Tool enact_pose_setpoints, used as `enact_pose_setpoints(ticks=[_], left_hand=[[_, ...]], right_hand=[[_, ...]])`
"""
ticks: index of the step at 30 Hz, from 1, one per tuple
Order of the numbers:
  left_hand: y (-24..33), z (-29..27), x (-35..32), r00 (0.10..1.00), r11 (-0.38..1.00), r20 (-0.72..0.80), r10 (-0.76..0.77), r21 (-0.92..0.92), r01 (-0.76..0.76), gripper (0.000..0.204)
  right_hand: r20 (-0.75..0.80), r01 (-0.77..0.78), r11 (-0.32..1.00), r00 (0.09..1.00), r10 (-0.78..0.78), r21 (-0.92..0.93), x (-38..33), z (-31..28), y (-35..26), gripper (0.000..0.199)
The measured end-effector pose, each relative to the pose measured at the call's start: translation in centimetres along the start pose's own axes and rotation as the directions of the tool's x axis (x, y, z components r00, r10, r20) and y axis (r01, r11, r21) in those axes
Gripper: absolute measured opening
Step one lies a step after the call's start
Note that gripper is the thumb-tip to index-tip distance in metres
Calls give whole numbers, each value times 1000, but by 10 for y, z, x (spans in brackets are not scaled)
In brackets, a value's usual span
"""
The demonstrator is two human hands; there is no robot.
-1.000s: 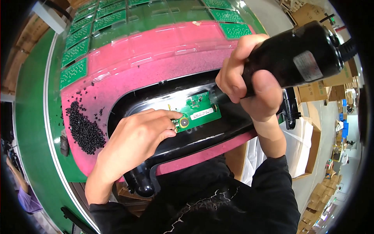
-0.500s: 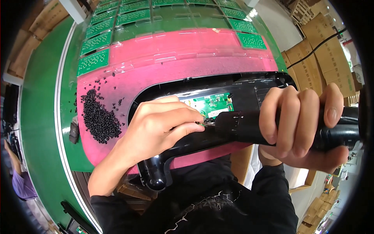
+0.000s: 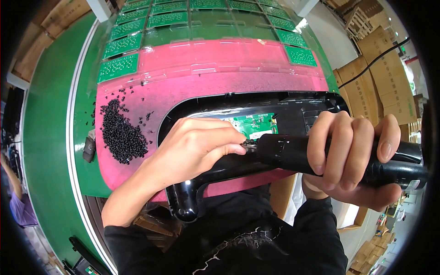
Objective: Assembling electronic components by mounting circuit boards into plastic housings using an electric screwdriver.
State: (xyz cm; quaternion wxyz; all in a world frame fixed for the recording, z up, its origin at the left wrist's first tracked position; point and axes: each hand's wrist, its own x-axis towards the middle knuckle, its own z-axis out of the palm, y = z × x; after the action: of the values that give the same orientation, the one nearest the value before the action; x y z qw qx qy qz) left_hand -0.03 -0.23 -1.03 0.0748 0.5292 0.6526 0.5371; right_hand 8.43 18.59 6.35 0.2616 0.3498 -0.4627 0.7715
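My right hand (image 3: 353, 151) is wrapped round a black electric screwdriver (image 3: 286, 150), held nearly level with its nose to the left. My left hand (image 3: 197, 144) is closed in a pinch at the screwdriver's tip, where small black screws (image 3: 250, 143) show beside the fingertips; how many it grips is hidden. Below both hands lies a glossy black plastic housing (image 3: 286, 101), curved, with a leg at its lower left. A green circuit board (image 3: 259, 123) sits inside it, partly covered by my left hand.
A pile of black screws (image 3: 120, 135) lies on the pink mat (image 3: 183, 82), left of the housing. Clear trays at the back hold several green circuit boards (image 3: 118, 68). A dark grey lump (image 3: 89, 149) rests beside the mat. Cardboard boxes (image 3: 385, 73) stand at the right.
The view has shifted slightly, so the mat and housing appear a little lower and further right. My hands keep the same grip at the screwdriver and its tip.
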Motion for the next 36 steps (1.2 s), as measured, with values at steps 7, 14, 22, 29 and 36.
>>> enact_pose_setpoints(ticks=[7,14,22,29,36], left_hand=[[5,-1,2,984,987,93,-150,69,144,16],[2,-1,-2,963,923,-20,-269,282,264,17],[13,0,1,909,810,-54,-413,434,394,24],[11,0,-1,913,816,-63,-404,426,391,16],[8,-1,-4,942,851,-51,-333,413,324,12]], right_hand=[[-9,-86,993,996,85,-84,2,-1,4,44],[-151,-265,934,960,234,-239,-6,-6,17,47],[-163,-378,858,926,342,-349,-9,-15,34,48],[-115,-384,881,923,366,-278,-11,-15,34,45],[-107,-368,870,930,352,-328,-8,-19,44,37]])
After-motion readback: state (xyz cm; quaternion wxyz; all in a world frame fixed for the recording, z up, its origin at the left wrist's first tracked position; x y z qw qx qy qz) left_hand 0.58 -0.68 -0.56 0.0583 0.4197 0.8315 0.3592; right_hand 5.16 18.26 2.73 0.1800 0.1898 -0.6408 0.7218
